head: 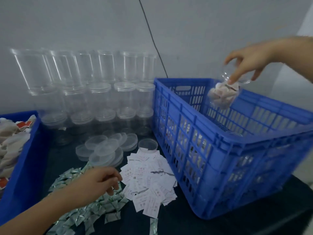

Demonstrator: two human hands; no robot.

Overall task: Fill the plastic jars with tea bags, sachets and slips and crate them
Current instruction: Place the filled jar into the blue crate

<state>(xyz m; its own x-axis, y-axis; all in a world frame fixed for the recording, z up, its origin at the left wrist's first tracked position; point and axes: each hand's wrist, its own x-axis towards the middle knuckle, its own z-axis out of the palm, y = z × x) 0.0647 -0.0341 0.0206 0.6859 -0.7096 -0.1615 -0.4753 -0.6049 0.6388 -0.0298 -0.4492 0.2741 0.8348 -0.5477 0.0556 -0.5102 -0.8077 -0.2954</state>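
From the head camera, the right hand (pixel 249 62) reaches out over the far edge of the blue crate (pixel 225 150), its fingers (pixel 234 77) gripping a filled jar (pixel 225 94) by the lidded top; the jar hangs tilted just above the crate's rim, with tea bags showing through its clear wall. The left hand (pixel 100 182) hovers low over the pile of green-and-white sachets (pixel 88 211) on the dark bench (pixel 203 224), fingers curled loosely; whether they pinch anything cannot be told. White paper slips (pixel 149 178) lie heaped just beside the sachets. Loose clear lids (pixel 105 150) sit behind them, and stacked empty jars (pixel 94 92) stand against the wall. A blue tray (pixel 25 158) of tea bags (pixel 11 143) sits at the left.
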